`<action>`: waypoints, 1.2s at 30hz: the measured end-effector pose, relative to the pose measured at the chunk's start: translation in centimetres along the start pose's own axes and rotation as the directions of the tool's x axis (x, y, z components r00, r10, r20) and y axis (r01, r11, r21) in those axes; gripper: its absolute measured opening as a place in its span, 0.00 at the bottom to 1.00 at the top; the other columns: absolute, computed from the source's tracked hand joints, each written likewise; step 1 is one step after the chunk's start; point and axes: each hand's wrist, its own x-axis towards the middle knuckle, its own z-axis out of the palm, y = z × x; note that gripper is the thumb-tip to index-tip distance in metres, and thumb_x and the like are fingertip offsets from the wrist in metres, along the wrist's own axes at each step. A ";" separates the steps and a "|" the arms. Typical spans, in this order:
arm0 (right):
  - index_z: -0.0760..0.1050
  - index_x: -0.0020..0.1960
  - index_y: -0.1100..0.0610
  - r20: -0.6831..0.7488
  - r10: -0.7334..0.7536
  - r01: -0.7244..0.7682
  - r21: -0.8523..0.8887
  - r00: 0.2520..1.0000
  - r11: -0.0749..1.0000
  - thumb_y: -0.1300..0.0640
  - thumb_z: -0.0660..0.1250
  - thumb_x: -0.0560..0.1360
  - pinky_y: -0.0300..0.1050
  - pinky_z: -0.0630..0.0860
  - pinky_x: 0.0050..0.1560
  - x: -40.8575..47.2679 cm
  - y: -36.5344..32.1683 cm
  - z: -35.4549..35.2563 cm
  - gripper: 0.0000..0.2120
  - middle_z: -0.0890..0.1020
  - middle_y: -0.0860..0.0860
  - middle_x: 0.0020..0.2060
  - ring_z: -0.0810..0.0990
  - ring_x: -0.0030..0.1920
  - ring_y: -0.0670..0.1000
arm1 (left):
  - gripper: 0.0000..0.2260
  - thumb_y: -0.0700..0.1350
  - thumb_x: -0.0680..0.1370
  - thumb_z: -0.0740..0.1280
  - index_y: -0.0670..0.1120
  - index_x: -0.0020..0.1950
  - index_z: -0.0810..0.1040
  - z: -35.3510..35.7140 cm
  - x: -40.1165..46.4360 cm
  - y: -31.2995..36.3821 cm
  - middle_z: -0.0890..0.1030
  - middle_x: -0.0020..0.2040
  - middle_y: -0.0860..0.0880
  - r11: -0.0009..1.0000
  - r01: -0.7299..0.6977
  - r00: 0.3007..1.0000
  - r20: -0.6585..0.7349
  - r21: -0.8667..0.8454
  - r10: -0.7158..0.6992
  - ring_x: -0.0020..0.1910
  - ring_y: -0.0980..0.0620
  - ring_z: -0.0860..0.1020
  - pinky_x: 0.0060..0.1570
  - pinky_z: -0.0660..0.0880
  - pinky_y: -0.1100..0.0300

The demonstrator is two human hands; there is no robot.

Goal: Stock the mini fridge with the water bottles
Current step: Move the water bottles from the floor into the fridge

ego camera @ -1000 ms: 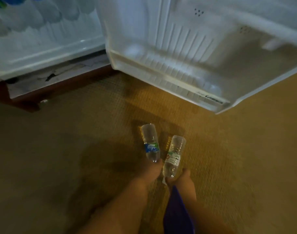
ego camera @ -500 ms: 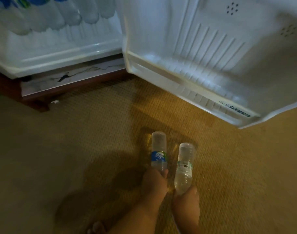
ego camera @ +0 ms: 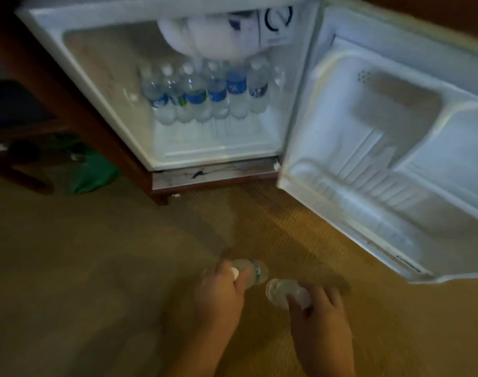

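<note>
The white mini fridge (ego camera: 101,77) stands open ahead, its door (ego camera: 395,148) swung out to the right. Several water bottles (ego camera: 205,93) with blue labels stand in a row on its floor, under a white bag (ego camera: 213,31). Low over the carpet, my left hand (ego camera: 221,292) grips a clear water bottle (ego camera: 256,272) by its neck end. To its right, my right hand (ego camera: 319,314) grips a second clear bottle (ego camera: 280,291). Both bottles point forward toward the fridge. Motion blur softens the hands.
The fridge sits in a dark wooden cabinet (ego camera: 55,85) with a cracked base panel (ego camera: 213,174). A green item (ego camera: 93,172) lies on the floor at the left. Woven tan carpet (ego camera: 96,268) covers the floor. The door's shelves (ego camera: 368,191) hold nothing.
The view has lifted and shifted, bringing the fridge interior and its bottle row into sight. Both hands have tilted their bottles from upright on the carpet to lying forward.
</note>
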 end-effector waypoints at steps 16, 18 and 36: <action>0.75 0.55 0.48 -0.021 -0.346 0.346 0.104 0.938 0.932 0.55 0.69 0.77 0.47 0.75 0.44 11.0 -24.6 -2.6 0.08 0.68 0.46 0.53 0.74 0.47 0.51 | 0.05 0.53 0.82 0.63 0.56 0.57 0.72 -23.0 7.9 -0.9 0.73 0.51 0.56 0.978 -0.206 0.904 -0.384 -0.007 0.188 0.50 0.57 0.66 0.45 0.67 0.59; 0.76 0.58 0.50 -0.015 -0.326 0.326 0.077 0.945 0.942 0.52 0.68 0.78 0.47 0.77 0.48 13.6 -25.7 -1.9 0.10 0.69 0.47 0.55 0.76 0.49 0.51 | 0.06 0.52 0.82 0.62 0.55 0.58 0.73 -23.5 9.8 -0.7 0.72 0.52 0.55 0.980 -0.194 0.911 -0.363 0.040 0.195 0.50 0.55 0.66 0.46 0.68 0.58; 0.69 0.66 0.52 -0.082 -0.204 0.203 -0.023 0.975 0.979 0.50 0.59 0.81 0.39 0.63 0.50 30.3 -30.2 2.0 0.16 0.71 0.55 0.59 0.76 0.54 0.56 | 0.13 0.49 0.83 0.62 0.49 0.66 0.73 -23.6 23.0 6.3 0.76 0.59 0.52 0.952 -0.293 0.881 -0.361 0.093 0.306 0.60 0.50 0.71 0.56 0.74 0.53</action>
